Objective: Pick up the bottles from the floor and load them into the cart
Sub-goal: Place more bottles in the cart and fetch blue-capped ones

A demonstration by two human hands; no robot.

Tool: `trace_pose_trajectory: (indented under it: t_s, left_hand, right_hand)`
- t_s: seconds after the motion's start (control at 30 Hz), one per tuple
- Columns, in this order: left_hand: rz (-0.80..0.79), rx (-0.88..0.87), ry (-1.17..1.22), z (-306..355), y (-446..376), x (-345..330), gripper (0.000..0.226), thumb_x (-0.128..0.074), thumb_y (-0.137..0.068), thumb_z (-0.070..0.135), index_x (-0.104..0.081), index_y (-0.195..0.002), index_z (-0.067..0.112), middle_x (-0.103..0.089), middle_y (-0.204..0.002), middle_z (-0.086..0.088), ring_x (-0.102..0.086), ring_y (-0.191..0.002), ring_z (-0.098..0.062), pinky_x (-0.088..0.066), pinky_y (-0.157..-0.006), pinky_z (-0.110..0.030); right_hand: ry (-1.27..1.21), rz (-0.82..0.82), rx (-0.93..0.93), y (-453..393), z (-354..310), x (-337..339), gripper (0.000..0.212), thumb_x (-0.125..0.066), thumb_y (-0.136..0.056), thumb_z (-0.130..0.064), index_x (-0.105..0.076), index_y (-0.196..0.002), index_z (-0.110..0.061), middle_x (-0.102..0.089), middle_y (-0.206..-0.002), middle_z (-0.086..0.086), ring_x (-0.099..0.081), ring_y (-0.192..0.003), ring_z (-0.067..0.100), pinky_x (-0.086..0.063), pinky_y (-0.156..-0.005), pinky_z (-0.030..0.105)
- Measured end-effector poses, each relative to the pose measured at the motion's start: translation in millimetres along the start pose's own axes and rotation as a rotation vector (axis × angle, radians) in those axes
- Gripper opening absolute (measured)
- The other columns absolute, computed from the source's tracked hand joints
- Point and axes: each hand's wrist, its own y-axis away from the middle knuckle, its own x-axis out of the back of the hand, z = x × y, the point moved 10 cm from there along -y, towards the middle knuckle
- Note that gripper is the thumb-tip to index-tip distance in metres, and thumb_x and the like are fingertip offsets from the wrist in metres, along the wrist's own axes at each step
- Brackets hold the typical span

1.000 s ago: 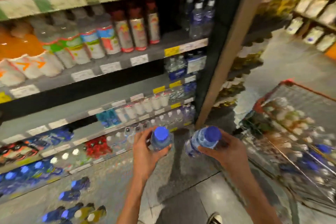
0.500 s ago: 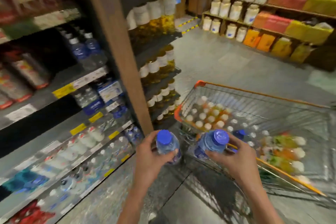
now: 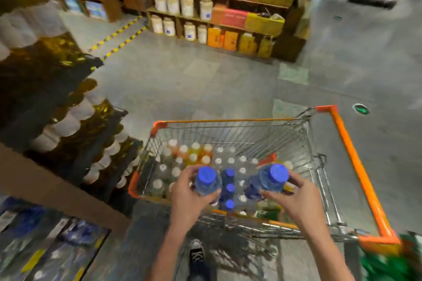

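Note:
My left hand (image 3: 186, 196) grips a clear water bottle with a blue cap (image 3: 207, 180), held upright. My right hand (image 3: 294, 198) grips a second blue-capped water bottle (image 3: 268, 179), tilted a little to the left. Both bottles hang over the near side of the wire cart with orange trim (image 3: 356, 166). Inside the cart stand several bottles with white caps, some orange and yellow ones at the far left, and three blue-capped bottles (image 3: 229, 187) in a row between my hands.
A shelf unit of amber bottles with white caps (image 3: 75, 125) stands close on the left of the cart. A far shelf (image 3: 205, 16) holds white jars and coloured boxes. Grey floor lies beyond the cart. My shoe (image 3: 196, 252) is below the cart's near edge.
The view has swung right from the drink shelves to the cart. Both hands have carried their bottles from beside the shelf to above the cart's near side.

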Motion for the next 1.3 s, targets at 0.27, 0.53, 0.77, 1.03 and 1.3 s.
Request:
trace_pose_trajectory:
  t_s: [0.27,0.53,0.77,1.03,1.3]
  left_hand:
    - [-0.163,-0.038,-0.119,-12.7,-72.4,-83.3,0.065,-0.095,-0.055,0.029,-0.061,-0.110,0.035,-0.060,-0.113,0.013,-0.058,-0.105,-0.005,-0.056,-0.083,-0.033]
    - [-0.222,0.118,-0.237,-66.3,-116.6,-165.0,0.068,-0.096,-0.053,0.024,-0.061,-0.111,0.032,-0.055,-0.116,0.010,-0.059,-0.105,-0.008,-0.055,-0.091,-0.037]
    - [-0.295,0.233,-0.402,-99.5,-136.3,-226.8,0.074,-0.095,-0.054,0.022,-0.061,-0.120,0.022,-0.051,-0.115,0.003,-0.056,-0.103,-0.014,-0.045,-0.091,-0.018]
    - [-0.383,0.290,-0.467,-124.4,-119.7,-276.4,0.051,-0.086,-0.062,0.012,-0.063,-0.108,0.016,-0.053,-0.109,0.004,-0.061,-0.093,-0.020,-0.051,-0.082,-0.034]
    - [-0.437,0.268,-0.498,-134.7,-81.6,-304.1,0.057,-0.083,-0.069,0.012,-0.054,-0.117,0.026,-0.046,-0.129,0.011,-0.060,-0.101,-0.010,-0.055,-0.075,-0.033]
  right_hand:
    - [0.030,0.099,-0.098,-74.0,18.0,33.8,0.063,-0.095,-0.058,-0.002,-0.072,-0.117,-0.009,-0.071,-0.099,-0.003,-0.063,-0.087,0.003,-0.038,-0.060,-0.005]
    - [0.121,0.006,-0.148,-162.3,71.0,21.3,0.068,-0.097,-0.058,-0.014,-0.069,-0.121,-0.014,-0.068,-0.104,-0.005,-0.062,-0.099,0.010,-0.039,-0.063,-0.003]
    - [0.183,-0.166,-0.100,-230.9,111.9,-26.8,0.061,-0.094,-0.061,-0.020,-0.070,-0.117,-0.018,-0.074,-0.104,-0.004,-0.065,-0.091,0.008,-0.045,-0.071,0.010]
    - [0.295,-0.386,-0.146,-252.0,160.8,-74.7,0.068,-0.095,-0.061,-0.032,-0.061,-0.117,-0.013,-0.066,-0.100,-0.006,-0.063,-0.090,0.013,-0.048,-0.076,0.021]
    - [0.451,-0.543,-0.224,-236.3,199.4,-82.7,0.076,-0.091,-0.069,-0.013,-0.043,-0.127,-0.013,-0.059,-0.095,-0.007,-0.058,-0.079,0.008,-0.044,-0.055,0.009]
